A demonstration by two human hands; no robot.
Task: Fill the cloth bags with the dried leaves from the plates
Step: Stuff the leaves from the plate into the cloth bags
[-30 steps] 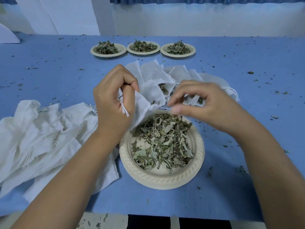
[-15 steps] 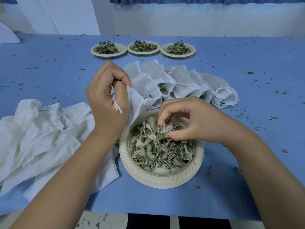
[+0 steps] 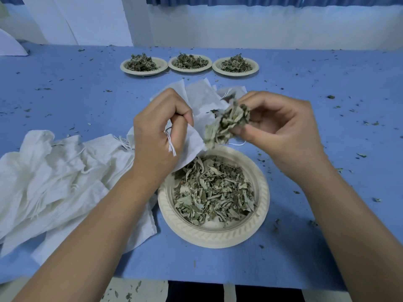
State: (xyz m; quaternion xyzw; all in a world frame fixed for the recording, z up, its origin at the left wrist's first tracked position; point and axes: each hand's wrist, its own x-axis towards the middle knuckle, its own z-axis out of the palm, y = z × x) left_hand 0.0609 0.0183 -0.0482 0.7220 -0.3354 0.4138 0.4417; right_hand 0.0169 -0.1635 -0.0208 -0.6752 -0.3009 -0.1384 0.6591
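Leaves (image 3: 226, 123): seemingly light, brittle; your right hand (image 3: 281, 131) pinches a tuft. Bag (image 3: 194, 139): limp; your left hand (image 3: 159, 136) grips its mouth.

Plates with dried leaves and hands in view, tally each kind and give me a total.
Far plates: 3
Near plate: 1
Hands: 2, left hand gripping a cloth bag, right hand pinching dried leaves
Total: 6

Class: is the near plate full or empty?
Partly full: a loose layer of leaves covers most of the plate, leaving its rim bare.
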